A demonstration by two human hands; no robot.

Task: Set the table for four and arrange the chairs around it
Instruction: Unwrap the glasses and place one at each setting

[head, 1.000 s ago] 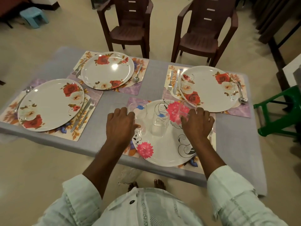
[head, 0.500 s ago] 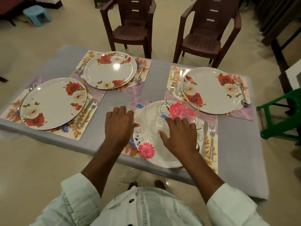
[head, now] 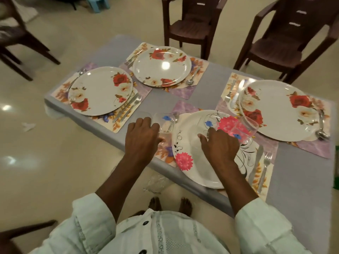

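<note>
A: Status, big items first?

B: Grey table (head: pixel 207 83) runs from 10 to 4 o'clock. Two brown chairs at 12 (head: pixel 190 24) and 1 o'clock (head: pixel 286 39), both off the table's far edge, not tucked in. Part of a third chair (head: pixel 16 37) at 10 o'clock, well apart from the table.

A: Place settings?

B: Four plates, each on a floral placemat. Rose plates at 10 (head: pixel 100 90), 12 (head: pixel 161 66) and 2 o'clock (head: pixel 280 110). Pink-flower plate (head: pixel 190 162) dead centre, nearest the person, overhanging the table's near edge a bit. Knife (head: pixel 255 162) and fork (head: pixel 265 167) lie just right of it on the mat.

A: Hands?

B: Left hand (head: pixel 141 138) fingers curled round clear glasses (head: pixel 163 123) with a blue flower print, just left of the centre plate; count unclear, looks like two. Right hand (head: pixel 220 145) over the centre plate, fingers curled onto tilted glasses (head: pixel 245 129) at the plate's 1 o'clock rim. Transparent and overlapping, so I cannot tell how many.

A: Cutlery elsewhere?

B: Fork and knife (head: pixel 128 107) right of the 10 o'clock plate, spoon (head: pixel 190 80) right of the 12 o'clock one, spoon (head: pixel 321 132) right of the 2 o'clock one.
</note>
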